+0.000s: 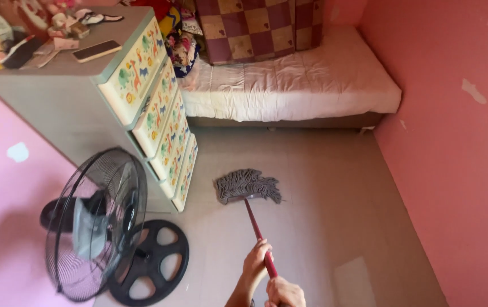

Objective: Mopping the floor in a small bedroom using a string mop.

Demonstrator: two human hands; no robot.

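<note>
A mop with a grey string head [248,186] and a red handle [257,230] rests on the beige tiled floor, its head near the foot of a chest of drawers. My left hand [255,262] grips the handle higher along the shaft, fingers wrapped round it. My right hand [285,293] holds the handle just below, at the bottom edge of the view. The handle's lower end is hidden by my hands.
A chest of drawers [156,113] with animal prints stands at left, a phone [97,50] and clutter on top. A black standing fan [99,222] with a round base [152,262] is at lower left. A bed [295,79] lies ahead. Pink walls [454,148] close both sides.
</note>
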